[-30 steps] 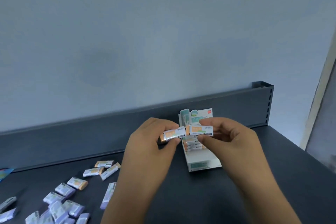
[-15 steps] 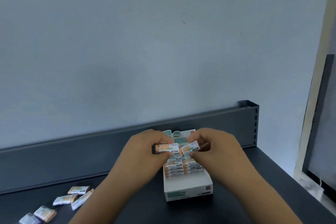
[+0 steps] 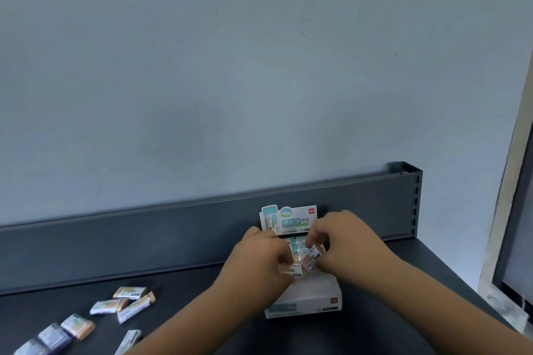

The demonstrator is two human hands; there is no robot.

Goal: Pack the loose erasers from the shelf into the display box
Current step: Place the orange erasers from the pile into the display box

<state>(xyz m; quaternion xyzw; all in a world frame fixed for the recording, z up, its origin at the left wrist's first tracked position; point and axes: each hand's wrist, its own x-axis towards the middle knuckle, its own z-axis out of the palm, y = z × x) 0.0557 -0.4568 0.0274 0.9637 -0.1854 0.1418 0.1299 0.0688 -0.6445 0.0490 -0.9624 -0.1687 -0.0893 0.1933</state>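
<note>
Dark shelf (image 3: 190,282): left hand (image 3: 259,256) and right hand (image 3: 346,239) pinch erasers (image 3: 290,268) over display box (image 3: 313,295).

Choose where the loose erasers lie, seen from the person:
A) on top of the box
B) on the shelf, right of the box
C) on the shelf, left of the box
C: the loose erasers lie scattered on the dark shelf, all to the left of the box.

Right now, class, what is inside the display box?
Packed erasers show at the back of the display box, between the left hand and right hand, each holding one eraser. The hands cover the front rows.
</note>
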